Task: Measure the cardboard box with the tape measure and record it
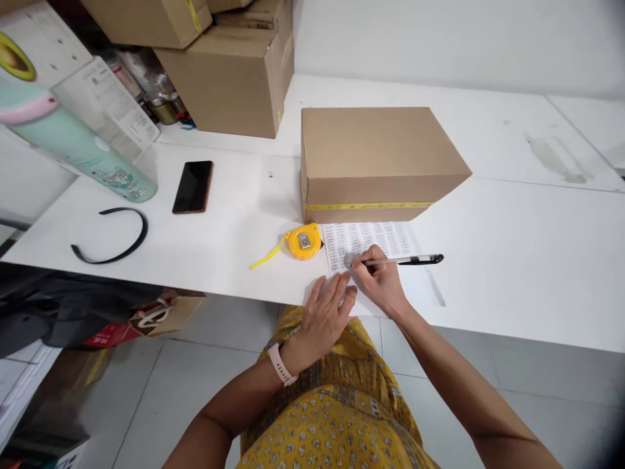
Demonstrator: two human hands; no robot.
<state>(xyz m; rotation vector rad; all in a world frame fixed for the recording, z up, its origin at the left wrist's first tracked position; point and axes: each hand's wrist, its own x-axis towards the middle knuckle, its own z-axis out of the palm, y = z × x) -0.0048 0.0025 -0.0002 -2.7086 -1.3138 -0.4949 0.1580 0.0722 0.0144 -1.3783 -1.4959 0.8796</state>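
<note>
Pen [410,260] pinched in right fingers [364,262] on sheet [381,238] beside closed box [375,150]; left fingers [336,291] released.

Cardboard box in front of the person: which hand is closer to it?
Right. The right hand, holding a pen, rests on the paper just in front of the box; the left hand lies flat farther back, at the table edge.

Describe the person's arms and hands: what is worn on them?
Both arms are bare, no sleeves in view. The left hand and right hand are ungloved. A pale pink watch strap circles the left wrist. The garment below is yellow, flower-printed.
</note>
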